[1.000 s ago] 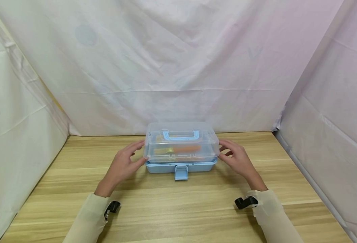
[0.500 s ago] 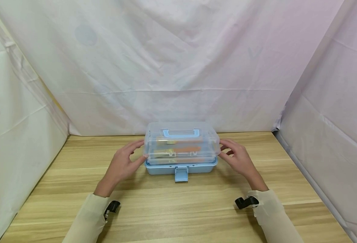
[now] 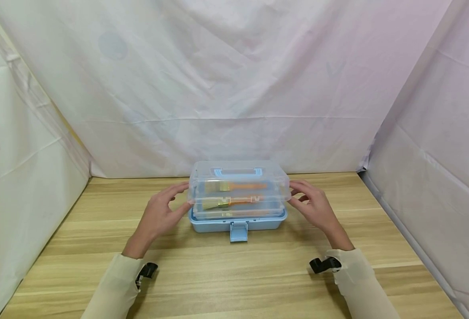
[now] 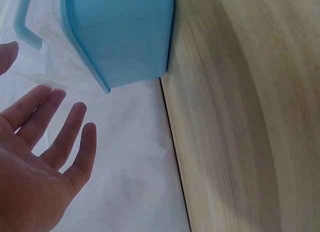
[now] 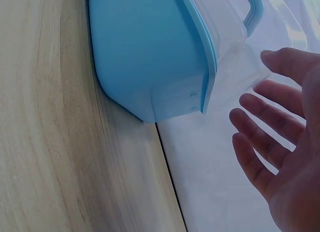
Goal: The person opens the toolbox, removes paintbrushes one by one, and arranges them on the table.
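In the head view a blue plastic storage box (image 3: 210, 227) stands near the back of the table. Its clear lid (image 3: 202, 167) is tilted up, the front edge raised off the base. Thumb and fingertips of my left hand (image 3: 160, 210) hold the lid's left end; my right hand (image 3: 313, 207) holds the right end likewise. Both wrist views show the lower fingers spread in the air. Through the lid a flat paintbrush (image 3: 250, 186) with an orange handle shows, with a second paintbrush (image 3: 214, 204) in front. At the front, the blue latch (image 3: 238, 233) hangs down.
A light blue handle (image 3: 219, 172) sits on top of the lid. Pale cloth (image 3: 234, 88) hangs behind the wood-grain table (image 3: 234, 283) and along both sides. A black wrist mount (image 3: 149, 270) pokes out of the left sleeve, another mount (image 3: 319, 265) out of the right.
The lid's front edge has risen gradually, both hands staying at its ends, and the paintbrushes show more clearly. The blue base has shifted slightly toward me.
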`<action>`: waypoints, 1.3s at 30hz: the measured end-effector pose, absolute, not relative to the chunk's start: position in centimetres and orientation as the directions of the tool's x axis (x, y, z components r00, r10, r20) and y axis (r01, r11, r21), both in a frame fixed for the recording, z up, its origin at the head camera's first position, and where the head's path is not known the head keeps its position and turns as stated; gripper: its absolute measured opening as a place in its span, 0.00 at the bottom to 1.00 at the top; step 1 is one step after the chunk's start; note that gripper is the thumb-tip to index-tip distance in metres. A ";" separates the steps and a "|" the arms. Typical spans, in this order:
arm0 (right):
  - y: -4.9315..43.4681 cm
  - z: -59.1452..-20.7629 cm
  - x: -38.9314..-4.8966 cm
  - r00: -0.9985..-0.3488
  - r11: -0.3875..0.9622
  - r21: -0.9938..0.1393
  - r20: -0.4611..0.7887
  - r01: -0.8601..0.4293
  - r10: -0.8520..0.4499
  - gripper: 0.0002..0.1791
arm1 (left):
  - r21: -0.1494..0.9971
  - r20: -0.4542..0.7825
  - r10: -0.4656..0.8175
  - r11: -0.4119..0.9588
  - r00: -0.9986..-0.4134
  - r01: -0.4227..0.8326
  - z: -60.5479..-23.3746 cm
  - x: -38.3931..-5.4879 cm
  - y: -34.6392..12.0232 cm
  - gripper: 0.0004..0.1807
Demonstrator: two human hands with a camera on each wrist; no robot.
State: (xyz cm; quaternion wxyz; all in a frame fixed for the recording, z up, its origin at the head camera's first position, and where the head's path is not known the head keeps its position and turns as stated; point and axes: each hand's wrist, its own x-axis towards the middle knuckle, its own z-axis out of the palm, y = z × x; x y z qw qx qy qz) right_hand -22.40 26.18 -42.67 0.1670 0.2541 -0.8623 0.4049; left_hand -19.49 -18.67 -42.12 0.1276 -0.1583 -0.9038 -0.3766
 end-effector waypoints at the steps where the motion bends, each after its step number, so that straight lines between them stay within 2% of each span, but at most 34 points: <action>1: 26.2 -42.6 -22.4 -0.814 0.540 -0.615 0.496 -0.575 -0.302 0.21 | 0.642 0.352 0.188 0.665 -0.917 0.383 -42.1 -19.5 -18.7 0.29; 39: 26.2 -41.2 -21.7 -0.777 0.539 -0.583 0.576 -0.608 -0.254 0.14 | 0.600 0.437 0.137 0.692 -0.889 0.401 -40.2 -18.8 -18.5 0.20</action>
